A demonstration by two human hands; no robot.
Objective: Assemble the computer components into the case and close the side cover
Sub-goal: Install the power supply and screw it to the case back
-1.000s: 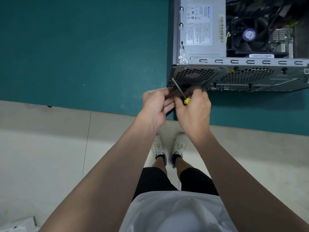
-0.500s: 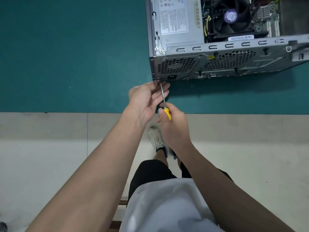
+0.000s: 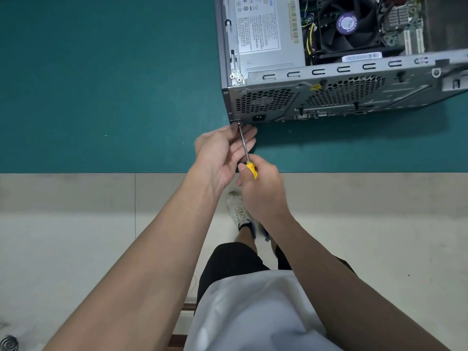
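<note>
Computer case (image 3: 329,97), open-sided, one o'clock on green mat (image 3: 101,84): screwdriver (image 3: 243,145), gripped by right hand (image 3: 263,188), tip now brought onto rear-panel corner, left hand (image 3: 222,153) relaxed, steadying shaft; screw-driving judged starting.

Soft, even overhead light, no glare. Case (image 3: 266,102) drops a soft shadow on the mat (image 3: 101,84). Edges bow; right edge blurred.

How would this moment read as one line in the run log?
right hand: grips yellow-handled screwdriver | tip: at computer case rear corner | left hand: fingers along shaft | case side: open
</note>
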